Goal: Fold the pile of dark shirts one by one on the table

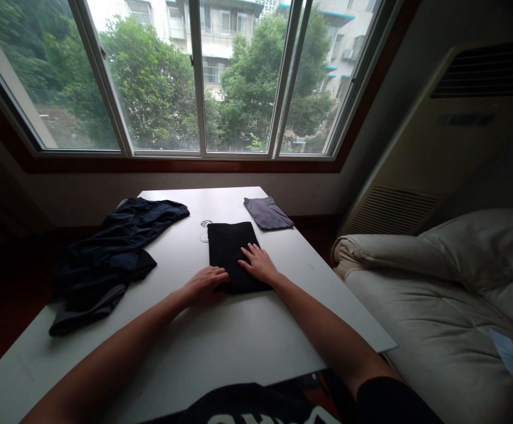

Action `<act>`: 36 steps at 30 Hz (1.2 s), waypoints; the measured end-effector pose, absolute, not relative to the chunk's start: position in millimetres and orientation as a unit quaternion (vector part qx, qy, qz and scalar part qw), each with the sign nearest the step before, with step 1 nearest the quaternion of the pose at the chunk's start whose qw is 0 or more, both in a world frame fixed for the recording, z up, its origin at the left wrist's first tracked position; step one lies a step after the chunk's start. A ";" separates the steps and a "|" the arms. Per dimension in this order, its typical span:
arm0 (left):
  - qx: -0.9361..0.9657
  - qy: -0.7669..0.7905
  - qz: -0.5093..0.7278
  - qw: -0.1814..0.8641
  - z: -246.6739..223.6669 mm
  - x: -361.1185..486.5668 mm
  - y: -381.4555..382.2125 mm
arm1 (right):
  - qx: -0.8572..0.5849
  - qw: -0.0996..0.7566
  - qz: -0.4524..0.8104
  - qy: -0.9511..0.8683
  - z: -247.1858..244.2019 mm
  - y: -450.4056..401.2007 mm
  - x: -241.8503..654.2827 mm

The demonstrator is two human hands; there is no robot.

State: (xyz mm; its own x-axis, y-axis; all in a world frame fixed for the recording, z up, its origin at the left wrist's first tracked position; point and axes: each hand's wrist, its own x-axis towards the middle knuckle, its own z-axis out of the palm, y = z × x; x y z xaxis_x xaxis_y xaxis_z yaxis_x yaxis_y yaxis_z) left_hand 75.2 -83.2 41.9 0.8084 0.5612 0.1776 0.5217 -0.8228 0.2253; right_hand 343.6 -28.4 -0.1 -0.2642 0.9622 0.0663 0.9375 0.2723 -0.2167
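Observation:
A black cloth (227, 244), folded into a flat rectangle, lies near the middle of the white table (238, 335). My right hand (258, 263) rests on its right part with the fingers spread. At the cloth's lower left edge is my left hand (206, 284), its fingers bent and close together; whether they pinch the fabric is hidden. A folded grey cloth (268, 213) sits at the back right of the table. On the left, a loose heap of dark blue and black clothes (119, 241) hangs partly over the table's edge.
Two small round marks or discs (204, 238) show beside the black cloth. A pale padded sofa (419, 306) stands close to the table's right side. Beyond the table are a wall and a wide window (201, 156); a large air conditioner (450, 141) is at the right.

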 end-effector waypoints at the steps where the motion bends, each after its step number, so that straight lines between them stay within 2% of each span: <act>1: 0.947 0.286 0.119 0.084 42.3 75.2 -83.3 | -0.599 0.093 0.067 -0.792 -0.3 -28.3 343.7; 36: 0.943 0.298 0.121 0.090 38.9 73.5 -82.6 | -0.592 0.127 0.058 -0.794 -0.1 -29.5 343.2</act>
State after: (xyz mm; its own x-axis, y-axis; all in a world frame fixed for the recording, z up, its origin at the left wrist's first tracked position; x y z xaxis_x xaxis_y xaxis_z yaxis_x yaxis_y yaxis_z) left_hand 73.5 -82.6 38.9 0.7934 0.5834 0.1739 0.5398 -0.8063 0.2419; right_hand 343.2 -29.5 -0.1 -0.2666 0.9546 0.1327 0.9254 0.2920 -0.2417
